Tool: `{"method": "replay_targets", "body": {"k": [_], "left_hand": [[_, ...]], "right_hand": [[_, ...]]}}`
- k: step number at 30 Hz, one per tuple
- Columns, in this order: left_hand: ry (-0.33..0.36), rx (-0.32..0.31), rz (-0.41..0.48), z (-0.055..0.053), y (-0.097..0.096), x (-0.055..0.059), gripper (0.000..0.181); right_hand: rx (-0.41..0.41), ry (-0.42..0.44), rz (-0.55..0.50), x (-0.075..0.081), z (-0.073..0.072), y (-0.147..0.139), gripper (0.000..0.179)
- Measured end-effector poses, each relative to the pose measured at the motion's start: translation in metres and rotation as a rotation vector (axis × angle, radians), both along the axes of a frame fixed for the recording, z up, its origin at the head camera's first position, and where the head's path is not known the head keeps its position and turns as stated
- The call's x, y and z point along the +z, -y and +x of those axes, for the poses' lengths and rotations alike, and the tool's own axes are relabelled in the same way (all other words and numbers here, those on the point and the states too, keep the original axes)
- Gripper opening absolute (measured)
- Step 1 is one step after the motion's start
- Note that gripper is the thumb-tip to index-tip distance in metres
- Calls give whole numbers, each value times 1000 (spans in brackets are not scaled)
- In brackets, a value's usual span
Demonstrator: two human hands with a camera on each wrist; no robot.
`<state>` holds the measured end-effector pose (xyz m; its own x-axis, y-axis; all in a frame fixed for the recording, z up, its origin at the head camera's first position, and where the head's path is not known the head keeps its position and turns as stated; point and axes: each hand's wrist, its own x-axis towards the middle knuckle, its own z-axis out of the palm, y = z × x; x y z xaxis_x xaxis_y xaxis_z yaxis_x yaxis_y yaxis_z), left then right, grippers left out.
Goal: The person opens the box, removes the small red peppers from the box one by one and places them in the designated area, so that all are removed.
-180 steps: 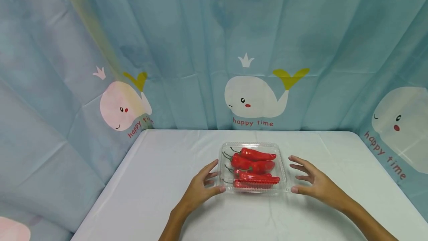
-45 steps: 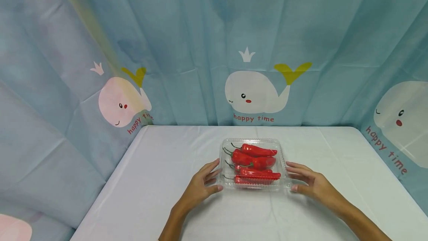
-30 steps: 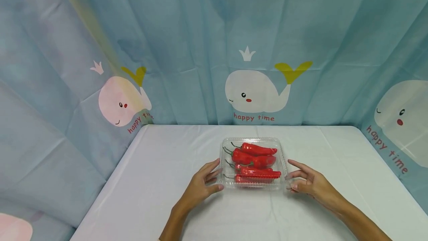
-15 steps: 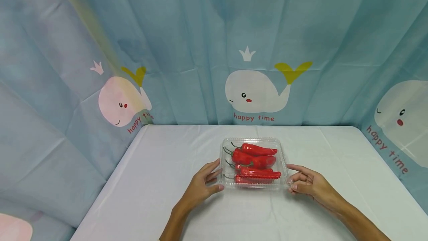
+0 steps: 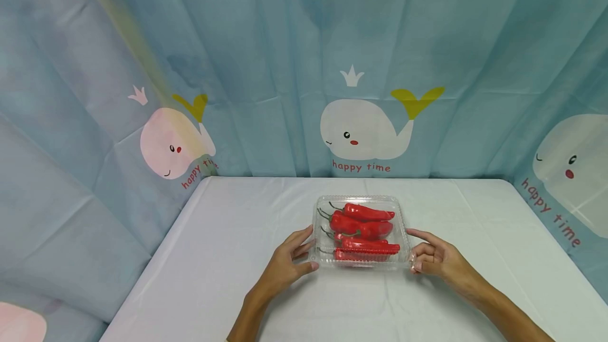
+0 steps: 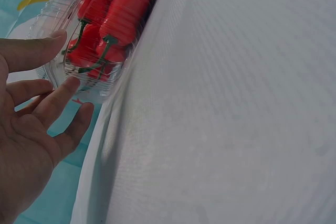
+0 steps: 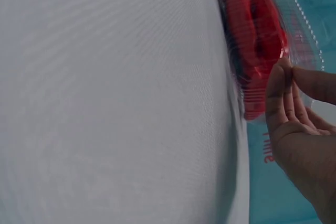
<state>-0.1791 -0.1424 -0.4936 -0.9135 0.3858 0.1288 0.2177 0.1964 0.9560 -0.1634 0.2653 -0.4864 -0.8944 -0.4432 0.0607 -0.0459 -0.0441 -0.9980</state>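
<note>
1. Right hand (image 5: 439,262) pinches clear box (image 5: 400,228) at its near right corner; left hand (image 5: 282,262), fingers spread, stands at its left side without gripping.
2. Box and red peppers (image 5: 349,222) sit about midway between the left and right edges of the bench (image 5: 228,257), short of the far edge.
3. Judged risk: a sharp pull at that corner could skid or tip the box, its left side being unclamped.
4. Unclear: which plastic layer the pinch takes (fingers cover it); peppers overlap, count uncertain; near bench edge cut off.
</note>
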Motion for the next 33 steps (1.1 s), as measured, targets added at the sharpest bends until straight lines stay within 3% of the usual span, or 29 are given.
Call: {"method": "replay_targets", "body": {"k": [17,33], "left_hand": [[-3,-1,-13,0,1,1,85],[-2,-8,-4,-1,1,-1,85]], "right_hand": [[28,35,50,1,0,-4,65],[-27,22,110,1,1,1,72]]}}
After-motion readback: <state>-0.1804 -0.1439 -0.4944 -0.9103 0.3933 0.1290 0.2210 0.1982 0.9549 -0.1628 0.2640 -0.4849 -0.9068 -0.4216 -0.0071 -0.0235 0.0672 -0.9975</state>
